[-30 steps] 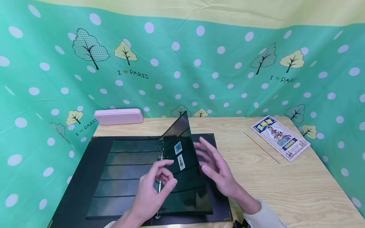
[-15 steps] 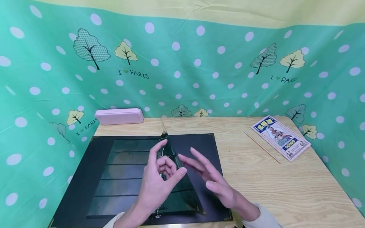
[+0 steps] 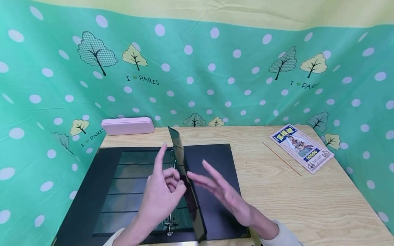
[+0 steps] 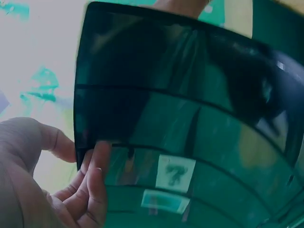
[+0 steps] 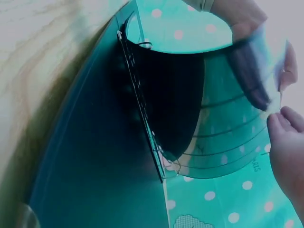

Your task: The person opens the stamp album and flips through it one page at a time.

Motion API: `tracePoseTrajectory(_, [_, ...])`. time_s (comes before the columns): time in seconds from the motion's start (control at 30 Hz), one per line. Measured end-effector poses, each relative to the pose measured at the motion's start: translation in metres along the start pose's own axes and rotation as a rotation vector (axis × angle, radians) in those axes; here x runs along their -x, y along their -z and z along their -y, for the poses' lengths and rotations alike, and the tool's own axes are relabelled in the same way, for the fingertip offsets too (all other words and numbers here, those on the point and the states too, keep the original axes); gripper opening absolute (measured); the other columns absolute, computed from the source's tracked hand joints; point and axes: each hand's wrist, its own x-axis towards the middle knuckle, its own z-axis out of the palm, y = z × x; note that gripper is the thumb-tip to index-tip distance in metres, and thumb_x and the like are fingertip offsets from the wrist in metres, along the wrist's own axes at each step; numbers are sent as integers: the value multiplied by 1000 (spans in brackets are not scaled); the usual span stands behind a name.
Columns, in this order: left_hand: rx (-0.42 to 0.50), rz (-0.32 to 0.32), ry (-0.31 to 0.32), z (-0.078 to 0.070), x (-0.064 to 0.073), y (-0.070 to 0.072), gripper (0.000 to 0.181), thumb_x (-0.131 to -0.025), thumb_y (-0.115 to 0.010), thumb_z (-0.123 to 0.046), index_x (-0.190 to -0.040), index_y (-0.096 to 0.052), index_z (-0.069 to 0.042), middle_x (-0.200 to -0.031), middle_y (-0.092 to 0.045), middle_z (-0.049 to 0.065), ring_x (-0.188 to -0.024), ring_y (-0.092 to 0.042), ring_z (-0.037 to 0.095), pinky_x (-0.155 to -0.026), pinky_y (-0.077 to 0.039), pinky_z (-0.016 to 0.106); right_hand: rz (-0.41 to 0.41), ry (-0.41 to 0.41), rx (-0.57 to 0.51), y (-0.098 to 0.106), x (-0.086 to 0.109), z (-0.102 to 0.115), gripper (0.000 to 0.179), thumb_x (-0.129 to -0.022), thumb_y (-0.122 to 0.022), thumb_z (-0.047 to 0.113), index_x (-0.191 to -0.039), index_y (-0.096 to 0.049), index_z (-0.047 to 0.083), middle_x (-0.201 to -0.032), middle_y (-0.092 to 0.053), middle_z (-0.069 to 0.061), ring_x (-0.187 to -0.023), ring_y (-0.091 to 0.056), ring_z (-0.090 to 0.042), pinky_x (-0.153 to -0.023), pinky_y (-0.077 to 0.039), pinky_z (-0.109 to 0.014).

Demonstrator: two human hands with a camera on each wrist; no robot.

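A dark stamp album with metal rings lies open on the table. One dark, glossy pocket page stands bent upright at the rings. My left hand pinches its free edge between thumb and curled fingers, the index finger raised. In the left wrist view two small stamps sit in the page's strips. My right hand is on the page's other side, fingers extended, fingertips right at its surface. The right wrist view shows the page curving between both hands. Another pocket page lies flat on the left.
A pink case stands at the back left of the wooden table. To the right are a thin stick and a printed booklet. A green patterned cloth hangs behind and at the sides.
The loose page has swung from leaning right to standing upright and bent at the rings. My left hand has taken hold of its edge; my right hand has shifted left with it.
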Motion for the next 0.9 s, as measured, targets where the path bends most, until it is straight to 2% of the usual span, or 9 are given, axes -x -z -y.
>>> tracePoseTrajectory(0.1, [-35, -31, 18, -2, -3, 13, 113, -85, -70, 11, -178, -16, -25, -83, -72, -4, -67, -66, 12, -67, -58, 25, -129, -69, 142, 7, 0, -5, 61, -122, -22, 20, -178, -1, 6, -176, -37, -24, -163, -38, -31, -132, -32, -37])
tracePoseTrajectory(0.17, [-47, -57, 18, -3, -5, 24, 112, -86, -69, 12, -178, -19, -26, -84, -73, -2, -69, -67, 12, -69, -58, 24, -211, -176, 268, 16, 3, -11, 65, -120, -37, 11, -179, -11, 14, -174, -41, -19, -161, -41, -32, -130, -37, -39])
tracePoseTrajectory(0.23, [-53, -92, 12, -3, -7, 35, 108, -88, -69, 12, -177, -22, -25, -86, -74, 0, -71, -68, 12, -71, -58, 23, -246, -324, 401, 27, 7, -17, 73, -116, -53, 8, -179, -18, 21, -176, -41, -12, -161, -40, -33, -130, -37, -48])
tracePoseTrajectory(0.3, [-58, -123, 6, 0, -8, 46, 101, -92, -67, 11, -176, -25, -25, -89, -74, 2, -73, -69, 12, -73, -56, 21, -216, -466, 554, 38, 12, -24, 79, -113, -65, 15, -179, -22, 20, -177, -37, -13, -163, -36, -38, -129, -35, -60])
tracePoseTrajectory(0.37, [-65, -155, 6, 4, -10, 59, 95, -95, -67, 10, -176, -27, -24, -91, -74, 3, -75, -69, 11, -74, -54, 19, -139, -576, 695, 45, 20, -31, 88, -108, -75, 25, -179, -22, 17, -179, -32, -17, -165, -29, -44, -127, -31, -71])
tracePoseTrajectory(0.47, [-76, -177, 11, 12, -14, 79, 89, -100, -66, 6, -175, -29, -23, -89, -74, -1, -75, -69, 11, -76, -50, 18, -18, -689, 817, 49, 30, -41, 105, -101, -85, 37, -179, -18, 17, -182, -19, -23, -168, -16, -48, -127, -28, -74])
tracePoseTrajectory(0.57, [-81, -164, 14, 21, -17, 98, 88, -101, -67, 4, -175, -28, -22, -86, -73, -4, -75, -71, 12, -80, -48, 16, 48, -735, 850, 48, 35, -47, 118, -94, -90, 43, -180, -12, 24, -184, -10, -22, -170, -7, -46, -127, -29, -72])
tracePoseTrajectory(0.67, [-85, -143, 7, 25, -15, 111, 88, -101, -66, 6, -175, -27, -22, -83, -73, -3, -72, -72, 15, -80, -49, 18, 73, -743, 874, 46, 34, -48, 123, -91, -93, 45, -180, -12, 25, -184, -9, -22, -170, -7, -46, -126, -33, -71])
tracePoseTrajectory(0.9, [-33, -158, 8, 21, -10, 117, 90, -99, -66, 9, -173, -30, -27, -81, -71, 1, -60, -67, 19, -64, -47, 29, 82, -747, 933, 43, 31, -46, 123, -88, -95, 44, -180, -18, 19, -182, -16, -25, -169, -14, -47, -124, -38, -69])
